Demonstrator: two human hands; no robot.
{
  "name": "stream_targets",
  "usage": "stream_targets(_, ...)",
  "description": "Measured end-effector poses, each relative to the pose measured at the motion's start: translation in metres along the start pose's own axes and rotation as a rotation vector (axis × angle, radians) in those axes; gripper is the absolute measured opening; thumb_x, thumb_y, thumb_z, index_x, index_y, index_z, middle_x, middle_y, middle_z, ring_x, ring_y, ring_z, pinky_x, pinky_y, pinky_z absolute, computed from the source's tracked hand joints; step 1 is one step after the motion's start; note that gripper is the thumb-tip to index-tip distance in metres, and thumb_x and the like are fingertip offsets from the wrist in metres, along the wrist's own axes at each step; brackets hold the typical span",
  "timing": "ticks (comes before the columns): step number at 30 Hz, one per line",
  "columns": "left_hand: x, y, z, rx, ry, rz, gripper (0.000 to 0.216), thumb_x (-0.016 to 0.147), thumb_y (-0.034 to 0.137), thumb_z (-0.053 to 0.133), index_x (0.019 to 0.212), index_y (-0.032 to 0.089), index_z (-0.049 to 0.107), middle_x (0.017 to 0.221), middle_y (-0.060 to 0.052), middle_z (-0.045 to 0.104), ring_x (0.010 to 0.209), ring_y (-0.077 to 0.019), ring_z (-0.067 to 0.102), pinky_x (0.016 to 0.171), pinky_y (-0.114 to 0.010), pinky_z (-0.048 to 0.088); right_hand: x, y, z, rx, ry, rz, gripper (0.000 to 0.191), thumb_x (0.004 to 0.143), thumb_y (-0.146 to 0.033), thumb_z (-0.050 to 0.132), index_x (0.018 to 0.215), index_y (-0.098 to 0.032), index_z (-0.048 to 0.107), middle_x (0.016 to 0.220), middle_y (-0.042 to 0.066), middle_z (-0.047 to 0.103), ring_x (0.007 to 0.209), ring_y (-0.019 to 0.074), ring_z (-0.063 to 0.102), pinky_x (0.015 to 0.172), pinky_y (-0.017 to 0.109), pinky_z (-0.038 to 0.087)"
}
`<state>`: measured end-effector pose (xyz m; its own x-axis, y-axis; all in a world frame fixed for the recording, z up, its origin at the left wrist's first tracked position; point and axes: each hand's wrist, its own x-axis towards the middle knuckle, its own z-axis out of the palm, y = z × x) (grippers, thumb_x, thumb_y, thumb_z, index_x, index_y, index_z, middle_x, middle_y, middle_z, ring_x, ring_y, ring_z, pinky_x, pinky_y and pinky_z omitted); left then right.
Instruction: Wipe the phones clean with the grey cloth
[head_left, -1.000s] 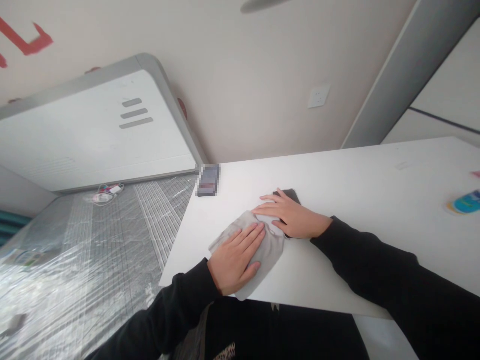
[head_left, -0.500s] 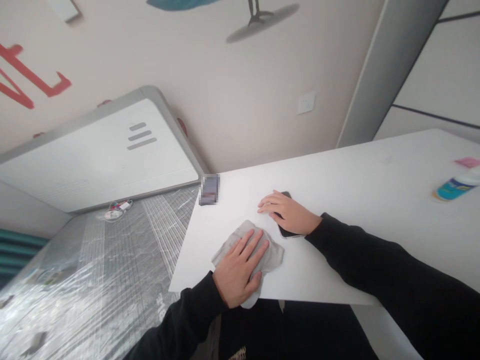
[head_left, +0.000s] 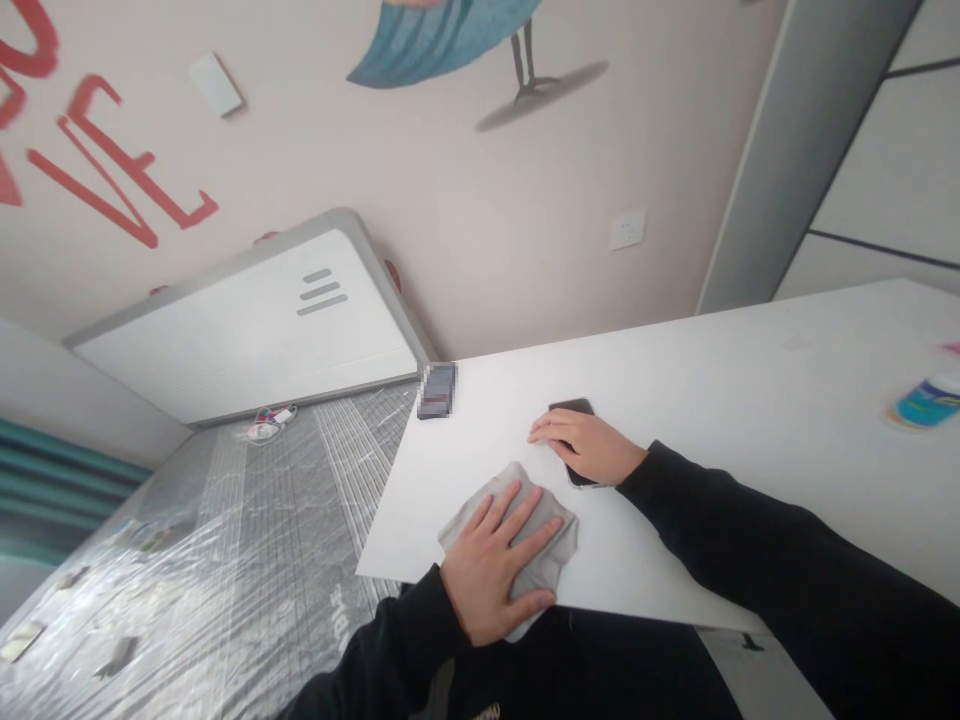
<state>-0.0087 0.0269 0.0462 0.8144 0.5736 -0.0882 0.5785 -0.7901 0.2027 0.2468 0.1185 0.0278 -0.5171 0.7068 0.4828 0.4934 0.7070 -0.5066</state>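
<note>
My left hand [head_left: 499, 575] lies flat with spread fingers on a crumpled light grey cloth [head_left: 551, 560]. The cloth is on the white table [head_left: 720, 430], its lower part at the near edge and partly under my palm. My right hand [head_left: 596, 448] rests across a dark smartphone [head_left: 574, 405], fingers stretched out flat past the phone's left side. The hand covers much of the phone's middle.
At the table's far left corner lies a blurred-out dark box-like item [head_left: 437, 390]. A white and blue bottle [head_left: 926, 402] stands or lies at the far right. Left of the table is a plastic-covered mattress [head_left: 262, 520] with a white headboard [head_left: 247, 340].
My view has swung up and left, so the scene sits lower and further right. My left fingers and thumb have spread wider on the cloth. The right hand stays over the smartphone.
</note>
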Motion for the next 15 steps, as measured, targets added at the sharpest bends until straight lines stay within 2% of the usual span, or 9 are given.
stream_targets(3, -0.012, 0.005, 0.0, -0.058, -0.08, -0.055, 0.105, 0.085, 0.065, 0.062, 0.163, 0.022, 0.005, 0.17, -0.011, 0.012, 0.157, -0.0381, 0.007, 0.124, -0.061, 0.016, -0.001, 0.002, 0.002, 0.002, 0.017, 0.007, 0.038, 0.09, -0.007, 0.042, 0.107, -0.02, 0.074, 0.115, 0.009, 0.073, 0.11, 0.0239, 0.066, 0.104, 0.044, 0.052)
stream_targets(6, -0.019, 0.012, -0.005, -0.029, -0.212, -0.163, 0.116, 0.071, 0.035, 0.077, 0.162, 0.026, 0.005, 0.171, -0.009, -0.003, 0.156, -0.0411, -0.003, 0.123, -0.065, 0.011, -0.003, 0.008, 0.004, -0.001, 0.038, 0.014, 0.036, 0.09, -0.008, 0.044, 0.105, -0.021, 0.074, 0.113, 0.008, 0.073, 0.11, 0.0239, 0.067, 0.102, 0.042, 0.053)
stream_targets(8, -0.022, 0.017, -0.008, -0.005, -0.291, -0.251, 0.124, 0.058, 0.015, 0.075, 0.162, 0.03, 0.008, 0.169, -0.009, -0.012, 0.155, -0.0428, -0.005, 0.122, -0.067, 0.01, -0.004, 0.012, 0.006, -0.01, 0.047, 0.023, 0.036, 0.09, -0.009, 0.044, 0.105, -0.022, 0.074, 0.113, 0.008, 0.073, 0.11, 0.0241, 0.068, 0.101, 0.042, 0.054)
stream_targets(10, -0.027, 0.019, -0.009, -0.017, -0.336, -0.302, 0.129, 0.05, 0.006, 0.07, 0.161, 0.032, 0.011, 0.168, -0.01, -0.015, 0.155, -0.0433, -0.005, 0.121, -0.068, 0.01, -0.005, 0.015, 0.008, -0.016, 0.06, 0.034, 0.036, 0.091, -0.009, 0.044, 0.104, -0.023, 0.074, 0.113, 0.007, 0.073, 0.109, 0.0242, 0.068, 0.1, 0.042, 0.054)
stream_targets(12, -0.036, 0.016, -0.007, -0.067, -0.309, -0.334, 0.127, 0.049, 0.003, 0.066, 0.161, 0.034, 0.014, 0.169, -0.008, -0.012, 0.156, -0.0423, -0.003, 0.121, -0.069, 0.009, -0.005, 0.017, 0.008, -0.018, 0.084, 0.038, 0.036, 0.091, -0.01, 0.044, 0.103, -0.024, 0.074, 0.113, 0.006, 0.074, 0.109, 0.0241, 0.069, 0.1, 0.042, 0.054)
stream_targets(15, -0.056, 0.001, -0.007, -0.272, -0.085, -0.392, 0.113, 0.059, 0.002, 0.057, 0.16, 0.035, 0.021, 0.17, -0.002, 0.003, 0.157, -0.0361, 0.008, 0.123, -0.064, 0.011, -0.006, 0.02, 0.009, -0.013, 0.126, 0.034, 0.037, 0.092, -0.01, 0.043, 0.103, -0.025, 0.074, 0.111, 0.005, 0.075, 0.107, 0.0237, 0.07, 0.097, 0.041, 0.055)
